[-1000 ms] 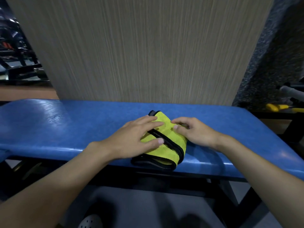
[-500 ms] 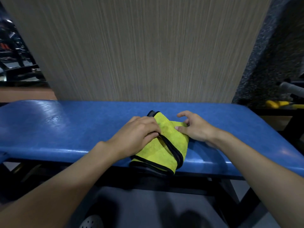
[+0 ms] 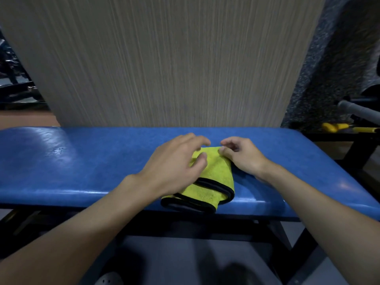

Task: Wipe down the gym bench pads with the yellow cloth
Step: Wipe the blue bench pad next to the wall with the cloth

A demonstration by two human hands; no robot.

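The wood-grain panel (image 3: 164, 68) stands behind the bench pad (image 3: 72, 165), whose two ends are cut off by the frame. Bare pad surface lies open to either side of the hands. The left hand (image 3: 174, 167) rests over the pad's middle with its fingers spread and lightly bent, covering part of the yellow cloth (image 3: 213, 177). The right hand (image 3: 244, 159) curls its fingers and pinches the cloth's far corner (contact partly hidden). The folded cloth lies at the pad's near edge.

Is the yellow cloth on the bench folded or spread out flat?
Folded. The yellow cloth shows stacked layers, with several black-trimmed edges overlapping at its near end.
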